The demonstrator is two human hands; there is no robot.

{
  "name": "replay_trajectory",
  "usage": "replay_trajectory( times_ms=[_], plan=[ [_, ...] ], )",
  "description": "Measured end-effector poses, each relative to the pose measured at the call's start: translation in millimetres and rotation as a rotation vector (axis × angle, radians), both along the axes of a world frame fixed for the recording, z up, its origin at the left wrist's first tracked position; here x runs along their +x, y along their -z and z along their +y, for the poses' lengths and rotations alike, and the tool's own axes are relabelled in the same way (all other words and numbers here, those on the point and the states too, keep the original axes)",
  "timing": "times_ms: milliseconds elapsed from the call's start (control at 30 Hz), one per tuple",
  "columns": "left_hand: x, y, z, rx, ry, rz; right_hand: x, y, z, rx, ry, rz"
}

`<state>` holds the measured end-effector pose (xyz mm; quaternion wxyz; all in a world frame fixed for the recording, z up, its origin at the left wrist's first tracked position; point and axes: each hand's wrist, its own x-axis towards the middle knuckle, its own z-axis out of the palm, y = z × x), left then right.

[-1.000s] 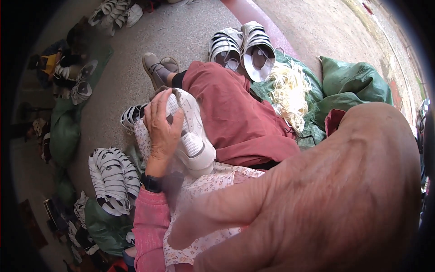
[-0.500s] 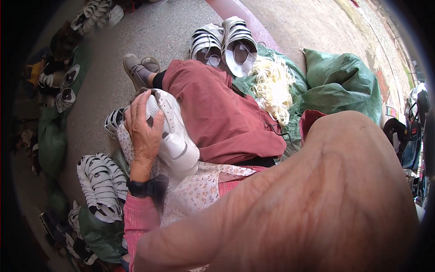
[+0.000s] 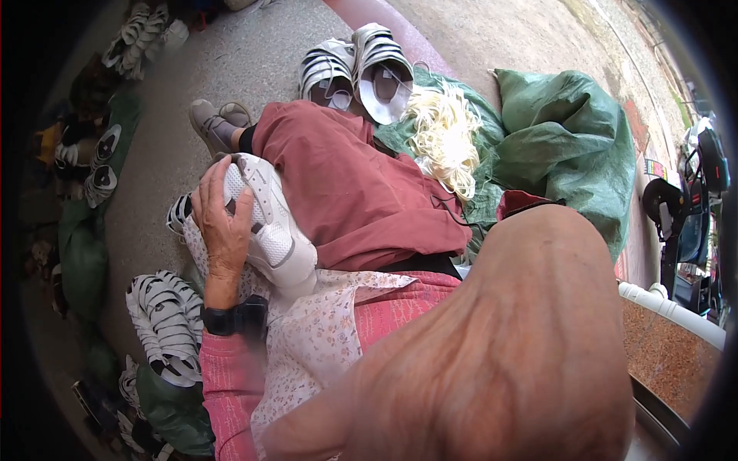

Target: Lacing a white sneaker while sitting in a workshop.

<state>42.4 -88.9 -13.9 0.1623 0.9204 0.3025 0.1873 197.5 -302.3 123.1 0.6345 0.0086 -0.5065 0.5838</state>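
A white shoe [image 3: 283,247] with mesh panels lies on my lap, over a floral apron [image 3: 311,338]. My left hand [image 3: 224,219], with a black band [image 3: 234,316] at the wrist, is wrapped over the shoe, its thumb on the mesh and its fingers along the far side. Close to the camera, my right hand [image 3: 530,330] fills the lower right of the view. Only its back shows, bent at the top; its fingers are hidden, so whether it holds anything cannot be seen.
Cream laces [image 3: 446,134] lie heaped on green sacking beside my red-trousered leg, near a full green sack [image 3: 565,154]. Striped shoe uppers [image 3: 384,77] stand beyond my leg; stacked ones [image 3: 163,326] are at left. A stool-like brown seat [image 3: 669,357] and parked vehicles [image 3: 696,211] are at right.
The whole view has shifted, so the scene sits further left and the brown surface at right has come in. My right hand is lower and further left in view; my left hand stays on the shoe.
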Motion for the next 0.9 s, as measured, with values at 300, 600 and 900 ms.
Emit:
replay_trajectory(
  times_ms=[300,600,900],
  plan=[
    [-3.1,2.4,3.0,0.031,0.039,0.004,17.3,-2.6,-9.6,0.048,0.040,-0.030],
    [-1.5,0.4,-0.2,-0.007,0.019,0.018,21.6,-16.5,-11.4,0.127,0.008,-0.064],
    [-3.0,0.6,3.7,-0.011,0.034,-0.002,15.9,-24.3,-16.8,0.252,-0.036,-0.041]
  ],
)
